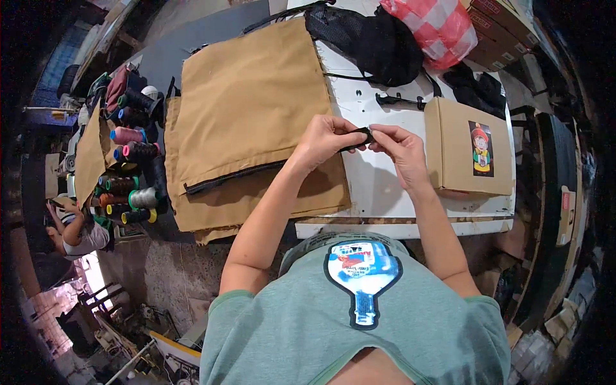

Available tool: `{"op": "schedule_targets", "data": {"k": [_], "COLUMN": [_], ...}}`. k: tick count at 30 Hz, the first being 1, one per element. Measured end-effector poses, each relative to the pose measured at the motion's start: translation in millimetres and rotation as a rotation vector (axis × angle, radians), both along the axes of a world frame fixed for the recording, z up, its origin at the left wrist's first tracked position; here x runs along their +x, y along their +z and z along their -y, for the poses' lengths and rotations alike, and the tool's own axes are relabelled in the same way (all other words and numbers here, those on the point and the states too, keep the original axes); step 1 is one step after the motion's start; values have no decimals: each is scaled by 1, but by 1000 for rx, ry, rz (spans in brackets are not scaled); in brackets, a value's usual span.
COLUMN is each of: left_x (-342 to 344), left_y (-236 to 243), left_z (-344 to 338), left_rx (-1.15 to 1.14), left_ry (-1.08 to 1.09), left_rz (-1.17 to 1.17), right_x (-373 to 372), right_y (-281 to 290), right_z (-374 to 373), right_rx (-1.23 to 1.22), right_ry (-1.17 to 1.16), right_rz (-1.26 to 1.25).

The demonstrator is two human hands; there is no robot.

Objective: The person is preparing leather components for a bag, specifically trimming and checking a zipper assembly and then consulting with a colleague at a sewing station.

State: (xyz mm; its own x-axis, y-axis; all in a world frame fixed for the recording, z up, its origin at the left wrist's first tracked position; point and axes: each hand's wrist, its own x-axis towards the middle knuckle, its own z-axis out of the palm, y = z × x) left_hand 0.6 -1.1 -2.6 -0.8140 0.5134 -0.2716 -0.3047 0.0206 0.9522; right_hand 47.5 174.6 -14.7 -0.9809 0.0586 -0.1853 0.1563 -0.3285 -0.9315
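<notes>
My left hand (317,144) and my right hand (401,151) meet just right of the top tan fabric panel (250,83), both pinching a small black strip (355,144). A long black zipper-like band (234,171) runs along the panel's lower edge toward my left hand; whether it joins the held strip is hidden by that hand. More tan fabric (269,202) lies underneath.
Thread cones (128,135) stand at left. A cardboard box (452,147), black straps (398,101), black mesh fabric (372,45) and a red-checked bag (436,29) lie on the white table (385,199). Another person (80,234) is at far left.
</notes>
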Motion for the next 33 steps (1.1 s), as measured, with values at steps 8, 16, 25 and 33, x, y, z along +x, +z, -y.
{"op": "schedule_targets", "data": {"k": [8,16,25,33], "left_x": [-1,0,0,-1], "left_y": [-1,-4,-3,-3], "left_z": [0,0,2,2], "left_rx": [-24,-17,-9,-12], "left_ry": [-20,-65,-66,-65], "left_rz": [-12,-49,-52,-50], "right_x": [-2,-7,-8,-9], "right_y": [4,8,12,12], "right_z": [-8,-14,-11,-14], "right_rx": [137,267,290,272], "right_ry": [122,227,202,229], "right_rz": [-10,-74,-38,-32]}}
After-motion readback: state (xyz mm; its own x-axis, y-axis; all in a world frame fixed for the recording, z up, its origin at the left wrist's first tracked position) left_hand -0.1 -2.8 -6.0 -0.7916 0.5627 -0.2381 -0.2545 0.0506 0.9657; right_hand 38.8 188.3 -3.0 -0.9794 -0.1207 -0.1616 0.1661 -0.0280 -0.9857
